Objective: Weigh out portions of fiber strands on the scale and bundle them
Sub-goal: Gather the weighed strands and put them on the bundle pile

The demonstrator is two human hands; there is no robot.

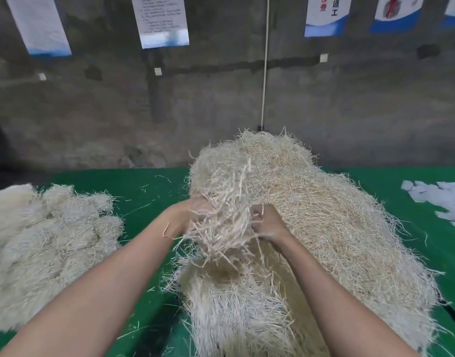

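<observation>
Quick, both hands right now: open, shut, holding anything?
Left hand: fingers hidden in the clump of strands, cannot tell.
Right hand: closed, gripping the same clump.

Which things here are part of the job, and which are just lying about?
Part of the job: left hand, right hand, handful of strands, big pile, smaller heap.
Lying about: paper slips, wall posters, white cord.

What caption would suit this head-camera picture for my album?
Left hand and right hand hold a tangled clump of pale straw-like fiber strands over the large heap on the green table.
</observation>
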